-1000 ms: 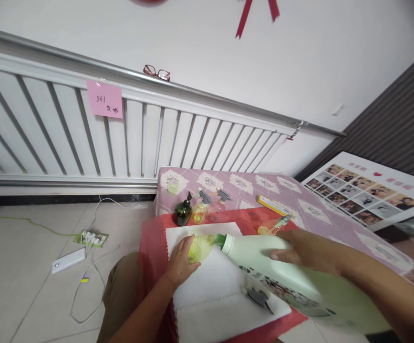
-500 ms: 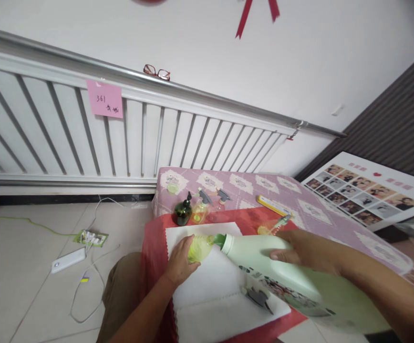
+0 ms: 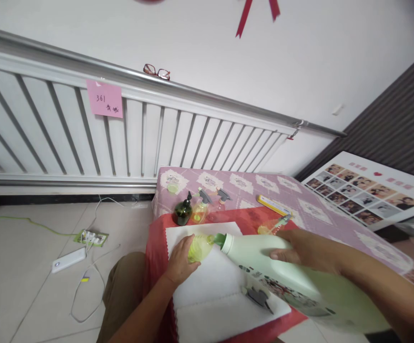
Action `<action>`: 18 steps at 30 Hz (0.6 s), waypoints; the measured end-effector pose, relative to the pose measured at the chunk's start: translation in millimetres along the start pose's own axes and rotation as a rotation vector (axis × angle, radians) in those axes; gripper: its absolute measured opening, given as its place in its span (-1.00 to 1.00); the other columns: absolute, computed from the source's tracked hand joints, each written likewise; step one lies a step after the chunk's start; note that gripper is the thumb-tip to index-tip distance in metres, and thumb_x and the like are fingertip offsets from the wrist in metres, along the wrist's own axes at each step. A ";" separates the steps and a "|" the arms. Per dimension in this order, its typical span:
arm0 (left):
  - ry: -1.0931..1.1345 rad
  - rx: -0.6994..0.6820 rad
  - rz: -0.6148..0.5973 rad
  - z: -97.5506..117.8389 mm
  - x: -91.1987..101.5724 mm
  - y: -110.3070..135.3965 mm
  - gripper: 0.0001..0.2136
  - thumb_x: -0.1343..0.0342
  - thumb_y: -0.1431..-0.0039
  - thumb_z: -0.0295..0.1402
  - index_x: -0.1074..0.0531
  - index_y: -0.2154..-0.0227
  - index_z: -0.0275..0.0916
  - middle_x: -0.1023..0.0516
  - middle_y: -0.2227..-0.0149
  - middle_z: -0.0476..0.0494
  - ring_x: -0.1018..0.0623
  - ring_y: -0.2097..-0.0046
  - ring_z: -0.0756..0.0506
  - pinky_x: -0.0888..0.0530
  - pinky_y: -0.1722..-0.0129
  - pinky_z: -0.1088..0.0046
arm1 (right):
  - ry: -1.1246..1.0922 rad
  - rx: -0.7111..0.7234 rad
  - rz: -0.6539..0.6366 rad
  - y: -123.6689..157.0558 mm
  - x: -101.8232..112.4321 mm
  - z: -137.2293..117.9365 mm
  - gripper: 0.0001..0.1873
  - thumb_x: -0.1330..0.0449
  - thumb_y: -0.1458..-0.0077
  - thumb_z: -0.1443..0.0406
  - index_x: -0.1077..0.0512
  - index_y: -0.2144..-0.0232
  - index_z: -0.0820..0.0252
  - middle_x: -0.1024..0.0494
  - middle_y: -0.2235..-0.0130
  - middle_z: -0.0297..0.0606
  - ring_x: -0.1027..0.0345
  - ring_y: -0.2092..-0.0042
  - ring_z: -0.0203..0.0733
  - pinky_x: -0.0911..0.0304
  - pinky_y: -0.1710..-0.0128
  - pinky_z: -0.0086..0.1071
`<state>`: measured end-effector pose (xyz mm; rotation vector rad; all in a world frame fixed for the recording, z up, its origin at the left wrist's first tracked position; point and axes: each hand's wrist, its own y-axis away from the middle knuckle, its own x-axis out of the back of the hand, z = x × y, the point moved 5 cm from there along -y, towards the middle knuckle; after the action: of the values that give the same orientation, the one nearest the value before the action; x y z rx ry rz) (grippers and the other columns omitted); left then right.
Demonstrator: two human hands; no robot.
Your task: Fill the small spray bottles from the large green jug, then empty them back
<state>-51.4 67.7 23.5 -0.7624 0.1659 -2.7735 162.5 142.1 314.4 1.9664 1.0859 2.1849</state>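
My left hand (image 3: pixel 182 261) is wrapped round a small yellow-green clear bottle (image 3: pixel 200 247), which is tilted with its open neck to the right. Against that neck rests the green spout of a large pale-green detergent jug (image 3: pixel 264 247). My right hand (image 3: pixel 300 250) grips the jug, which lies tipped with its mouth to the left; the fingers behind it are hidden. Whether liquid is flowing I cannot tell. Below, a dark grey spray head (image 3: pixel 259 297) lies on a white cloth (image 3: pixel 207 314) with scalloped edges.
Behind the cloth stand a dark green pump bottle (image 3: pixel 183 213), a yellow spray bottle (image 3: pixel 200 212) and a pink spray bottle (image 3: pixel 218 209). Another spray bottle (image 3: pixel 269 227) lies near a yellow box (image 3: pixel 274 206). A white radiator (image 3: pixel 178 138) runs along the wall. Cables and a power strip (image 3: pixel 91 237) lie on the floor.
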 end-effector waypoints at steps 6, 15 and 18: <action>0.005 -0.008 0.009 1.2 1.6 0.6 -0.22 -0.21 0.12 -0.38 -0.07 -0.23 -0.11 -0.25 -0.23 -0.16 -0.24 -0.25 -0.25 -0.19 -0.27 0.16 | 0.012 0.018 -0.034 0.7 -0.1 -4.0 -0.43 -0.03 -0.01 -0.15 -0.45 0.22 0.17 -0.57 0.11 0.00 -0.44 0.09 0.17 -0.31 0.14 -0.16; 0.005 -0.021 0.014 1.1 0.9 0.5 -0.21 -0.22 0.13 -0.41 -0.07 -0.23 -0.12 -0.26 -0.22 -0.17 -0.24 -0.25 -0.23 -0.19 -0.27 0.17 | 0.040 -0.012 -0.064 3.5 1.1 -6.9 -0.37 0.00 -0.02 -0.14 -0.42 0.12 0.25 -0.51 0.02 0.08 -0.40 0.01 0.20 -0.29 0.06 -0.13; 0.006 -0.020 0.017 1.1 0.9 0.5 -0.21 -0.22 0.13 -0.40 -0.08 -0.23 -0.15 -0.26 -0.22 -0.20 -0.24 -0.25 -0.23 -0.19 -0.26 0.15 | 0.036 -0.011 -0.055 2.0 0.4 -4.9 -0.35 -0.01 -0.01 -0.16 -0.42 0.12 0.22 -0.53 0.04 0.04 -0.41 0.03 0.18 -0.30 0.08 -0.14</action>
<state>-51.4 66.9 24.7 -0.7537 0.2013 -2.7625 159.0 138.4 315.8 1.8759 1.1166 2.2019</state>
